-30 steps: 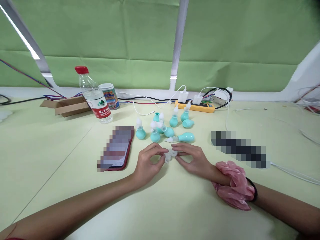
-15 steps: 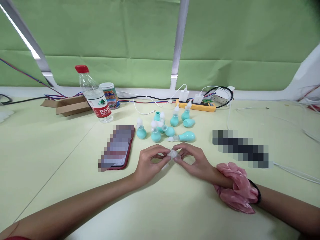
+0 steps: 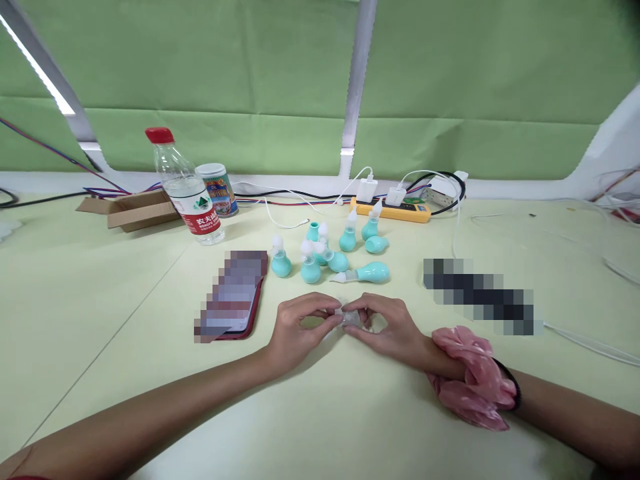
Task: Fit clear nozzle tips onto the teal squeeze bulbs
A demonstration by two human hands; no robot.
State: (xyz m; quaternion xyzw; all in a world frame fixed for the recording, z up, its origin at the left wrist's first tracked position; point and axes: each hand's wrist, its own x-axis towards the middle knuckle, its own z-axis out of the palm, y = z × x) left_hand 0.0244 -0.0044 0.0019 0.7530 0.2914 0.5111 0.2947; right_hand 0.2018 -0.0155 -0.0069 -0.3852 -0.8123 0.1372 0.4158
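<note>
Between my two hands is a small clear plastic piece (image 3: 351,319), partly covered by fingers. My left hand (image 3: 300,330) pinches its left side with thumb and index finger. On the other side, my right hand (image 3: 393,327) grips it between thumb and fingers. Just beyond them lies a teal bulb aspirator with a clear pointed tip (image 3: 373,272). Several more teal bulbs stand behind, some with rounded white tips, such as the left one (image 3: 281,264). A bare teal bulb (image 3: 377,245) rests on its side.
A phone in a red case (image 3: 235,293) lies left of my hands. Behind it are a water bottle (image 3: 193,200), a tin (image 3: 220,190) and an open cardboard box (image 3: 143,212). A yellow power strip (image 3: 400,210) with chargers sits at the back; a blurred dark object (image 3: 480,297) is at right.
My right hand has shifted slightly down and its grip on the clear piece has changed. The piece looks turned. My left hand has barely moved.
</note>
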